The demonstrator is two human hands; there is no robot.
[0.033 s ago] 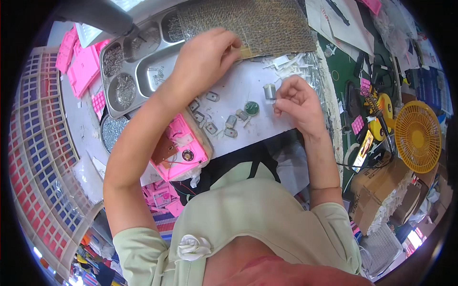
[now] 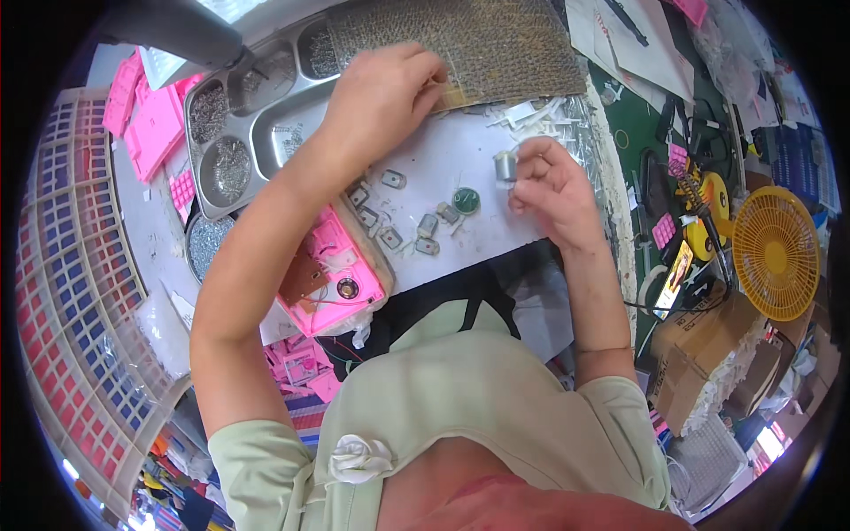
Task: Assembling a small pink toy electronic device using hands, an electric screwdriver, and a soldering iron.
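A small silver cylindrical motor (image 2: 505, 166) is pinched between the thumb and fingers of my right hand (image 2: 558, 190), held above the white table (image 2: 505, 226). Up at the near edge of a brown textured mat (image 2: 505, 49), my left hand (image 2: 385, 93) has its fingers bent together; their tips are partly hidden, so what they hold cannot be made out. Between my arms lie several small metal motors (image 2: 427, 227) and a round green disc (image 2: 466, 201). An open pink plastic housing (image 2: 341, 265) with a round speaker and wires sits under my left forearm.
A metal compartment tray (image 2: 257, 133) of screws stands at the left, with a dark power tool (image 2: 181, 35) over it. White plastic pieces (image 2: 540, 119) lie by the mat. A yellow fan (image 2: 775, 254), a cardboard box (image 2: 708, 350) and a lit phone (image 2: 675, 279) are at the right.
My left hand has shifted slightly up and to the left. The motor in my right hand has moved slightly right and up. Loose parts on the table look the same.
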